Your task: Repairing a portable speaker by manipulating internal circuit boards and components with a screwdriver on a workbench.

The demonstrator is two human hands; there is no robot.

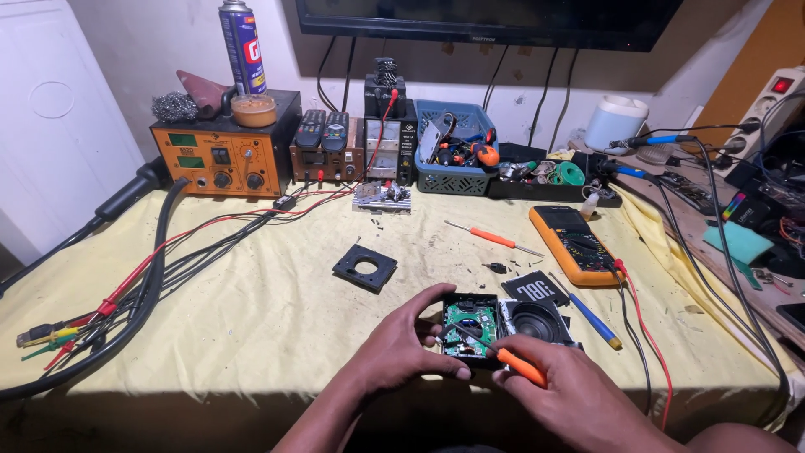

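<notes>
Midway through work on an opened small speaker housing (471, 329), near the front edge of the yellow-covered tabletop (277, 294), just ahead of both hands. Left hand (401, 348) wrapped round the housing's left side, fingers (432, 295) clamped on its edge to steady it. Right hand (560, 382) closed on an orange-handled screwdriver (503, 355), fingers together round the handle, tip down on the green circuit board (468, 323) inside. Round speaker cone (537, 321) lying just beside the housing on the right, black grille piece (535, 288) behind it, black square frame (365, 268) well apart to the left. Judged as the screw-working stage on the board. Next move likely calling for a seated tip, straight downward pressure and a firm left-hand hold, so no slip onto the board. Exact screw under the tip too small to tell. Yellow multimeter (575, 243) and a second orange screwdriver (493, 238) further back.
</notes>
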